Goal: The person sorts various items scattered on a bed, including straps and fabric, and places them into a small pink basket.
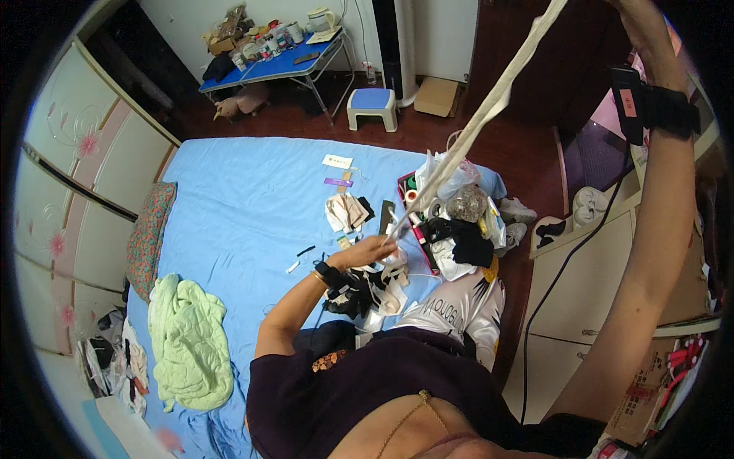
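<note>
My left hand (375,251) grips the lower end of a long cream fabric strip (487,106) over the bed. The strip is stretched taut and runs up to the right, past the top edge of the picture. High at the upper right, my right arm is raised, and only part of my right hand (633,20) shows; its fingers are cut off. Whether the strip's far end is in those fingers is hidden. Below my left hand lies a heap of black and cream cloth pieces (358,295). Beige folded fabric (346,212) rests just beyond it.
A box of thread spools, bags and cloth (425,248) stands right of my left hand. The blue-sheeted bed (246,183) holds a green quilt (192,344) and a patterned pillow (152,241). Beyond are a cluttered folding table (275,72) and a stool (372,99). A black cable (550,287) hangs right.
</note>
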Demonstrator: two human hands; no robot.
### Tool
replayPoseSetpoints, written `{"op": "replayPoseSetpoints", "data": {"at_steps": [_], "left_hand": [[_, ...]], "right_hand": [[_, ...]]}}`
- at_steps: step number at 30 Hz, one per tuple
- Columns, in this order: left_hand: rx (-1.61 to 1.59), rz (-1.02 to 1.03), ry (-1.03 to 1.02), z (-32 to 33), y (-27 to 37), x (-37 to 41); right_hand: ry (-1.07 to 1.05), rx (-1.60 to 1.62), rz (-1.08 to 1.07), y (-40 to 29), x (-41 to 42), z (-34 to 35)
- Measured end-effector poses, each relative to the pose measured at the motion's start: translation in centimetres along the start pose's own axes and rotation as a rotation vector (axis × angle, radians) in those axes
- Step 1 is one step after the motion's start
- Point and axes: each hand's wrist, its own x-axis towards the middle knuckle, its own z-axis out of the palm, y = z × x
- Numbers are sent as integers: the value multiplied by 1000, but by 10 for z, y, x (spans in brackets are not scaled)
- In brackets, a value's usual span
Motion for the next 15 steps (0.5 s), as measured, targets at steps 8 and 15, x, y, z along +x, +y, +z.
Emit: {"op": "replayPoseSetpoints", "data": {"at_steps": [8, 15], "left_hand": [[987, -177, -69, -20, -72, -45], [238, 556, 749, -102, 193, -15]], "right_hand": [[-457, 51, 240, -23, -21, 46], [-643, 127, 231, -38, -27, 78]]}}
